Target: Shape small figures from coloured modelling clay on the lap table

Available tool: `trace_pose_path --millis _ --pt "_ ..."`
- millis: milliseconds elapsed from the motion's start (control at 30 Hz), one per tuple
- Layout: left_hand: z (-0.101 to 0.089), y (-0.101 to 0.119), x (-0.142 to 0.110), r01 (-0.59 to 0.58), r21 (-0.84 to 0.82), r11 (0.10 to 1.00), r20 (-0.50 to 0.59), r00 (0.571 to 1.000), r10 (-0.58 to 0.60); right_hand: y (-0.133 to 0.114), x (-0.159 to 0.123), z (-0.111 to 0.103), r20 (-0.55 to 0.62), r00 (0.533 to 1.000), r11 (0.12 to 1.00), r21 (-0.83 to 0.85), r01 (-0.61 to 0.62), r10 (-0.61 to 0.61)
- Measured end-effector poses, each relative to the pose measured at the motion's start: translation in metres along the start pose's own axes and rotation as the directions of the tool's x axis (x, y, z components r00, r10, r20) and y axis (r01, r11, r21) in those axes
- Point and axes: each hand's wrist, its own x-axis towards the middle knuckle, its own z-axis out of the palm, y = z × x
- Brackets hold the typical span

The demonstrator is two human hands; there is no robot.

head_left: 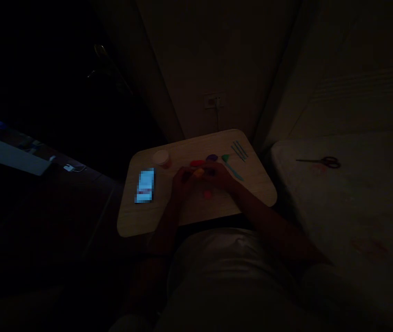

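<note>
The room is very dark, so finger detail is hard to make out. Above the middle of a small wooden table, my left hand is closed on an orange lump of modelling clay. My right hand meets it from the other side, its curled fingers on the same lump. Just beyond the hands lie a red clay piece, a purple one and a green one. A small pinkish-red piece rests nearer to me, below the hands.
A light blue tool and three thin blue sticks lie at the table's right. At left are a lidded tub and a lit phone. Scissors lie on a pale bed-like surface. A socket is on the wall.
</note>
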Motion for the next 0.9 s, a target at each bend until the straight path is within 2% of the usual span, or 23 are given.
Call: trace_pose_path --millis 200,400,733,900 --pt "0.0 -0.009 0.001 0.014 -0.057 0.998 0.046 0.999 -0.011 0.001 -0.001 -0.001 0.04 0.995 0.992 0.084 -0.09 0.086" --pt "0.0 -0.006 0.001 0.003 -0.044 0.999 0.086 0.996 0.001 0.004 -0.002 -0.002 0.008 0.998 0.995 0.076 -0.061 0.061" --pt "-0.003 -0.016 0.002 0.025 -0.032 0.999 0.098 0.995 -0.022 0.007 -0.003 -0.003 0.063 0.997 0.993 0.111 -0.051 0.044" --pt "-0.003 -0.019 0.0 -0.04 -0.05 0.998 0.15 0.988 0.047 0.006 -0.001 -0.002 0.03 0.996 0.99 0.111 -0.086 0.083"
